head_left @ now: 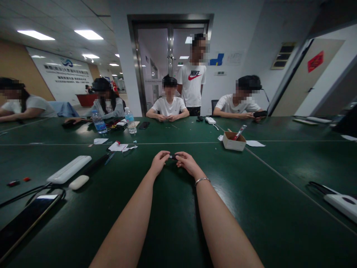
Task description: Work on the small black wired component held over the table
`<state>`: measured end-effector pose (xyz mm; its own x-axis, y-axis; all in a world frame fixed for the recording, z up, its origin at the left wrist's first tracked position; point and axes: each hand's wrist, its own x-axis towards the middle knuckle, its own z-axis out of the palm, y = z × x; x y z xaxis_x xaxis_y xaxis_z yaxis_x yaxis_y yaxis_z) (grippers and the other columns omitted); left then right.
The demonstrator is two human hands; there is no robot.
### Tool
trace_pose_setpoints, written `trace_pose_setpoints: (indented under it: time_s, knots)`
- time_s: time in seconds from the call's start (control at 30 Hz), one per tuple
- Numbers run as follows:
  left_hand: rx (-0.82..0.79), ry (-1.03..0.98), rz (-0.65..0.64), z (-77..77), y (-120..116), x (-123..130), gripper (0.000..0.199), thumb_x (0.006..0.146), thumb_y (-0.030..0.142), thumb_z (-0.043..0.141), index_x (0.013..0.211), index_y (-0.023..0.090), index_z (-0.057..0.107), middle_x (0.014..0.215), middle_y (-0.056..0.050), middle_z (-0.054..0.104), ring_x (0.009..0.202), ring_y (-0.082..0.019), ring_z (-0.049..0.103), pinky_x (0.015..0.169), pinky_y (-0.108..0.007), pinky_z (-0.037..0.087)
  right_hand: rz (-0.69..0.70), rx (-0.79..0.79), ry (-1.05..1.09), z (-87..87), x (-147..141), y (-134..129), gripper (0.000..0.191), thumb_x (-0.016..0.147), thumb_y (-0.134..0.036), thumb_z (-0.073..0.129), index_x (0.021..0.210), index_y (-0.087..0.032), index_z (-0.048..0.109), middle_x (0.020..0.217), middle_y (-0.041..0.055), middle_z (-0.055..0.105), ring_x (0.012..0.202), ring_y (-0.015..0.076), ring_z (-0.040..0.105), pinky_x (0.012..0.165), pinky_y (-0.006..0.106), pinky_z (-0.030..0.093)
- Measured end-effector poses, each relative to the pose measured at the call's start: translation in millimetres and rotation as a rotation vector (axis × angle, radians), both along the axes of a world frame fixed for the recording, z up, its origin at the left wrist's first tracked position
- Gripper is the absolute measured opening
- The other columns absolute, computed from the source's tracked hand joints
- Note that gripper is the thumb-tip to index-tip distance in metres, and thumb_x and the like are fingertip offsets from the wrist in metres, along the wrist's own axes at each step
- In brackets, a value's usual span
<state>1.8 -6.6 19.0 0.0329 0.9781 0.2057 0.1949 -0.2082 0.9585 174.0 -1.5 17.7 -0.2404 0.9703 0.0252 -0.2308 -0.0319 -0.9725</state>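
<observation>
Out over the green table, my two hands meet at a small black object with a silvery end (173,157); its exact kind is too small to make out. My left hand (159,163) is closed, its fingertips pinching at the silvery end. From the other side my right hand (189,163), below a silver bangle (202,180), grips the black part between thumb and fingers. Part of the object is hidden behind the fingertips.
Leftward lie a phone (28,219), a white power bank (69,169), a white earbud case (79,182) and black cables. Ahead stand water bottles (130,121), paper scraps (118,146) and an open cardboard box (234,144). Several people sit across the table; one person (192,83) stands.
</observation>
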Motion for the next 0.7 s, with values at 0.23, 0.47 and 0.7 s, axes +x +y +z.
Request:
trace_pose_setpoints:
  time_s: [0.23, 0.47, 0.7]
  knots:
    - [0.074, -0.013, -0.077, 0.0, -1.0, -1.3, 0.027, 0.074, 0.031, 0.06, 0.096, 0.016, 0.065, 0.092, -0.007, 0.066, 0.08, -0.016, 0.061, 0.068, -0.027, 0.046, 0.027, 0.015, 0.007, 0.9, 0.3, -1.6, 0.026, 0.069, -0.021, 0.075, 0.092, -0.016, 0.062, 0.075, 0.0011, 0.066, 0.052, 0.0068, 0.058, 0.047, 0.018, 0.046]
    - [-0.004, 0.113, -0.005, -5.1, -0.7, 1.5, 0.039, 0.086, 0.047, 0.041, 0.093, 0.017, 0.066, 0.055, 0.003, 0.051, 0.052, -0.012, 0.049, 0.054, -0.025, 0.038, 0.05, 0.033, 0.003, 1.3, 0.5, -2.6, 0.027, 0.068, -0.022, 0.075, 0.091, -0.017, 0.063, 0.073, 0.0005, 0.064, 0.054, 0.0075, 0.058, 0.048, 0.019, 0.047]
    - [0.093, 0.003, -0.073, -7.7, 2.6, -0.3, 0.022, 0.071, 0.021, 0.059, 0.091, 0.018, 0.064, 0.091, -0.005, 0.065, 0.083, -0.015, 0.06, 0.076, -0.028, 0.046, 0.002, -0.001, 0.002, 1.4, -0.4, -1.5, 0.022, 0.073, -0.02, 0.072, 0.091, -0.016, 0.062, 0.074, 0.0023, 0.065, 0.051, 0.0072, 0.056, 0.047, 0.019, 0.046]
